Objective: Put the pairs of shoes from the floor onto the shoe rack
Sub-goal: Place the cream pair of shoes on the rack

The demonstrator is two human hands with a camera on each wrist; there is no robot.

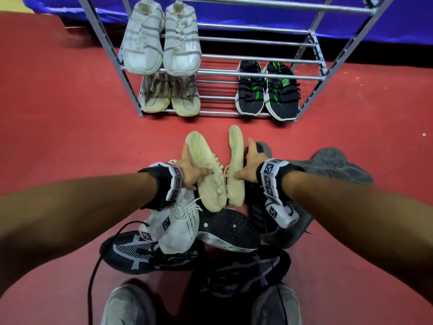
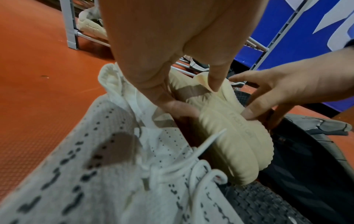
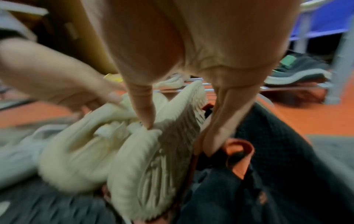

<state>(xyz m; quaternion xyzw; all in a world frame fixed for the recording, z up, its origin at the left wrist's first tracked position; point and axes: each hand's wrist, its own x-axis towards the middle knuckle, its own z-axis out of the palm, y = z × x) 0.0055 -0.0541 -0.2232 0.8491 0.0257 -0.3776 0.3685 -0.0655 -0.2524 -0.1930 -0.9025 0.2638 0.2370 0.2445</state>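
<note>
Both forearms reach forward from the near edge, each wrist wrapped in a black band carrying white blocks printed with square black-and-white marker codes. The left hand point(image 1: 189, 171) grips the left cream shoe point(image 1: 206, 170) from its left side, thumb over the upper by the laces and fingers curled under the sole; the shoe is tilted with its toe pointing far. The right hand point(image 1: 249, 164) grips the right cream shoe point(image 1: 235, 165), which is turned on edge so its ribbed sole faces right against the palm, thumb pressing the upper near the laces and fingers along the sole. The two shoes are held just beside each other, laces facing, above a pile of shoes on the red floor point(image 1: 70, 137), near the front of the shoe rack point(image 1: 257, 77).

On the rack's upper bars stands a white pair with grey stripes point(image 1: 161, 38) at the left; on the bottom tier a beige pair point(image 1: 171, 97) sits at the left and a black pair with green marks point(image 1: 267, 90) at the right.

In the pile, a white knit shoe point(image 1: 178, 226) with rows of small black characters lies under the left wrist; the characters are too small to read. A black shoe point(image 1: 152, 252) nearer shows partial lettering ending "UFNG". Embossed text on the cream sole's side in the left wrist view is blurred. A grey shoe point(image 1: 337, 165) lies to the right.
</note>
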